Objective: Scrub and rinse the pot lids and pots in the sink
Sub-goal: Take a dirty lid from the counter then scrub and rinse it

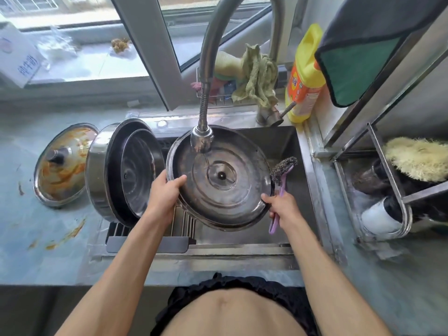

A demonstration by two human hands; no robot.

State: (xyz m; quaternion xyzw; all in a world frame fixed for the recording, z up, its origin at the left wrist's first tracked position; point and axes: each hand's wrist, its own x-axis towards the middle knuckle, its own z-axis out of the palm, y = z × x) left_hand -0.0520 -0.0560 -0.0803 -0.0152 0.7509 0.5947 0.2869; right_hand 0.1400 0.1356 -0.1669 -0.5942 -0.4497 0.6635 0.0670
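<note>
The left hand (167,187) grips the pot lid (219,178) by its rim, tilted under the faucet (202,139) over the sink (286,141) to rinse; right hand (282,206) grips the scrubber (281,175), steadying the opposite rim

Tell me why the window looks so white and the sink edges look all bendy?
Head view: daylight overexposes the window, washing the sill pale. The wide lens bows straight lines, like the sink rim and shelf rails. Glare streaks the lid held by the left hand; the right hand holds a sharply focused brush.
</note>
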